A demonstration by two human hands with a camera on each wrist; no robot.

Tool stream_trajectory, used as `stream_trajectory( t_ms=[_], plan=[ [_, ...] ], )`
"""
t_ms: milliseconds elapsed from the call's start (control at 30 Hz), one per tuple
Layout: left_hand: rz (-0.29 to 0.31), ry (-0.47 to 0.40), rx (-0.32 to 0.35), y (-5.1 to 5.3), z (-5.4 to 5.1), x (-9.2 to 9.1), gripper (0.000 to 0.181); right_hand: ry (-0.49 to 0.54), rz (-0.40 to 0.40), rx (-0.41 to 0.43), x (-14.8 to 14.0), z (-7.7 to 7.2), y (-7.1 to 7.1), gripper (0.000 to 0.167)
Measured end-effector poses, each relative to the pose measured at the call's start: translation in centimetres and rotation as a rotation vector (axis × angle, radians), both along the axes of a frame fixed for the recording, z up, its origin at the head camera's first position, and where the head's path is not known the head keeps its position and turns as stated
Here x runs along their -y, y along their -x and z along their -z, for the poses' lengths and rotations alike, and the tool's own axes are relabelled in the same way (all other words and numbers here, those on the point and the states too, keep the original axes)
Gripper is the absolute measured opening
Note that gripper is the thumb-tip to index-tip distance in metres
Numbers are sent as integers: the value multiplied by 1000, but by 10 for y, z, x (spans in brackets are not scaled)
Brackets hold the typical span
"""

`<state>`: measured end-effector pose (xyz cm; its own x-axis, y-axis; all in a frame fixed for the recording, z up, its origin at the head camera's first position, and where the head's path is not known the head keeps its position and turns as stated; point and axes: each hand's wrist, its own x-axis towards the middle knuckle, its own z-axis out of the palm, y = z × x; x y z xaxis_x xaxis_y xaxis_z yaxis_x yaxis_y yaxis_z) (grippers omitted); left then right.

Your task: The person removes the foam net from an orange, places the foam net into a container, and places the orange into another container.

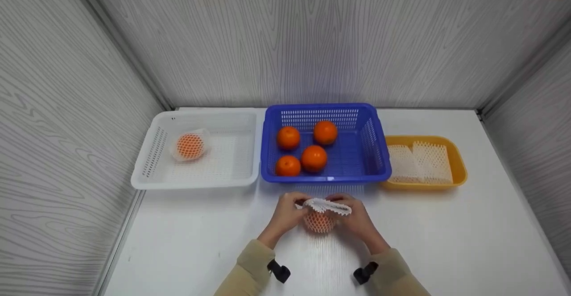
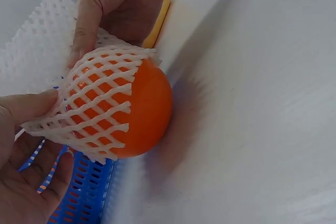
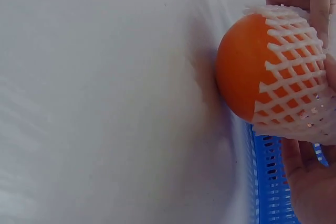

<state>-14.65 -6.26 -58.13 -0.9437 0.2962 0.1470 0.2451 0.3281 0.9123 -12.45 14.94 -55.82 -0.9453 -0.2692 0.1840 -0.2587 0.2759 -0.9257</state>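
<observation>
An orange [image 2: 152, 111] sits on the white table, partly inside a white foam net sleeve [image 2: 100, 98]; its lower part is bare in both wrist views. My left hand [image 1: 287, 213] pinches one side of the sleeve between thumb and fingers. On the opposite side my right hand [image 1: 355, 219] grips the sleeve, its fingers partly hidden by the net in the head view. The sleeve's loose mouth stands up above the orange, between my hands. In the right wrist view, my right hand [image 3: 315, 187] shows at the lower right.
A blue basket [image 1: 325, 179] with several bare oranges stands just beyond my hands. To its left, a white basket [image 1: 196, 183] holds one net-wrapped orange [image 1: 190, 146]. At the right, a yellow tray [image 1: 457, 164] holds flat foam nets [image 1: 430, 162]. Panel walls border the table.
</observation>
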Motion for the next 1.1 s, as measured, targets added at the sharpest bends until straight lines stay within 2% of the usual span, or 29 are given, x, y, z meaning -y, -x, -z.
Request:
stream_trajectory(
  t_ms=[167,267,400,467,600,733,800,967,1100],
  plan=[
    [66,18,41,0,2,1,28,-17,56,-43,1,-4,0,17],
    [78,24,46,0,3,1,26,16,71,-11,0,-4,0,21],
    [65,14,6,1,5,2,14,89,48,84,-3,0,1,34],
    [55,9,-18,1,6,2,10,92,23,106,-5,2,1,39],
    [35,-14,-57,2,7,3,10,44,7,80,-6,3,0,33],
    [27,1,-36,1,6,2,14,12,75,39,-2,1,-1,24],
    [40,28,5,-1,5,1,24,20,116,42,0,-1,-2,23],
    [97,113,99,-6,4,-2,68,45,178,69,4,-2,-1,24],
    [111,147,131,-8,6,-3,78,74,188,96,4,-3,0,24]
  ],
)
